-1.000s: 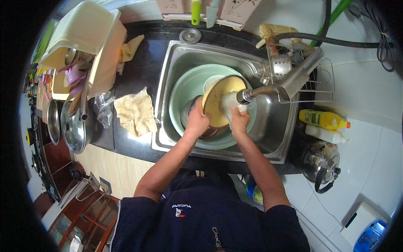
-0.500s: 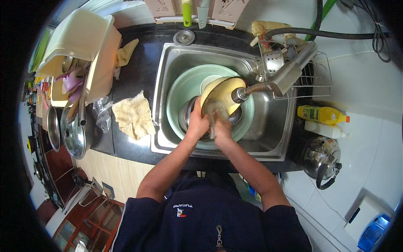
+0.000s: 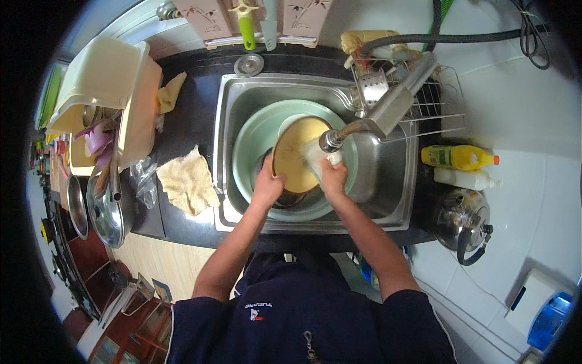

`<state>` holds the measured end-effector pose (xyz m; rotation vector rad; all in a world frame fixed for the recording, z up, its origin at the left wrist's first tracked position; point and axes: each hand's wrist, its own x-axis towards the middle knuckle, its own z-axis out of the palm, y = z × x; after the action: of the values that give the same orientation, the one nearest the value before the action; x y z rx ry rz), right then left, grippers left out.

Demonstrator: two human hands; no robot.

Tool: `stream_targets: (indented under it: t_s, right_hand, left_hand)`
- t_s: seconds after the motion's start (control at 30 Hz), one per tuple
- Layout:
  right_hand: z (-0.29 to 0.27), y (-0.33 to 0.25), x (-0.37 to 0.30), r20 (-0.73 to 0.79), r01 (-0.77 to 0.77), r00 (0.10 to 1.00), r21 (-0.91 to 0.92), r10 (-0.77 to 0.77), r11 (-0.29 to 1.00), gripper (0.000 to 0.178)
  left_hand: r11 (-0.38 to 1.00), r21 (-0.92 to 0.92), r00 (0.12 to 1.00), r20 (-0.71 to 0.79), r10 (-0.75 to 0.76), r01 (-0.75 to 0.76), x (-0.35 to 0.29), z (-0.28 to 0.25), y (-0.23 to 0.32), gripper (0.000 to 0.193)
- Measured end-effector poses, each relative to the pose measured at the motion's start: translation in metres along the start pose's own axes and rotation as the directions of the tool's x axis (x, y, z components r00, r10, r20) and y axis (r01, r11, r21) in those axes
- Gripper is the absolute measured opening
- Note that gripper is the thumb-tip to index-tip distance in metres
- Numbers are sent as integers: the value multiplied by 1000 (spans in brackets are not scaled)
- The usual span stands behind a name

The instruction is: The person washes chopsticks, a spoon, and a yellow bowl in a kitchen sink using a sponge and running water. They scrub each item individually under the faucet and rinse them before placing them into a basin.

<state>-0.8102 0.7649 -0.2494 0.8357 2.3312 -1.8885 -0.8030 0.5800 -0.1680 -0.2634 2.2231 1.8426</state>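
Observation:
A round yellow-brown plate (image 3: 297, 151) stands tilted over a pale green basin (image 3: 254, 136) inside the steel sink (image 3: 388, 182). My left hand (image 3: 268, 185) grips the plate's lower left rim. Pressed against the plate's right side, my right hand (image 3: 333, 176) holds a whitish sponge (image 3: 318, 159) just below the tap's spout (image 3: 332, 141). Water runs from the spout onto the sponge and plate. A darker dish lies under the plate in the basin, mostly hidden.
A beige cloth (image 3: 188, 180) lies on the dark counter left of the sink. Cream plastic bins (image 3: 103, 91) and a steel pot lid (image 3: 106, 209) sit further left. A wire rack (image 3: 424, 103), a yellow bottle (image 3: 458, 157) and a kettle (image 3: 461, 224) stand right.
My right hand has slid along the plate's right side under the spout while the left keeps its hold. The camera has tipped, shifting the sink in the picture.

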Motion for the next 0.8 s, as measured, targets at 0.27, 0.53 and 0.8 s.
stream_targets:
  t_s: [0.27,0.53,0.8]
  right_hand:
    - [-4,-19,-5,162,-17,986,-141,40,990,31]
    - [19,-32,-44,159,-210,970,151,186,966,32]
    - [14,-53,-48,106,-286,955,63,279,956,31]
  left_hand:
    - [999,41,1000,-5,14,-14,3,-3,13,59]
    - [995,67,996,-37,76,-73,0,8,26,63]
    - [991,-70,973,-210,101,-118,-11,26,22,64]
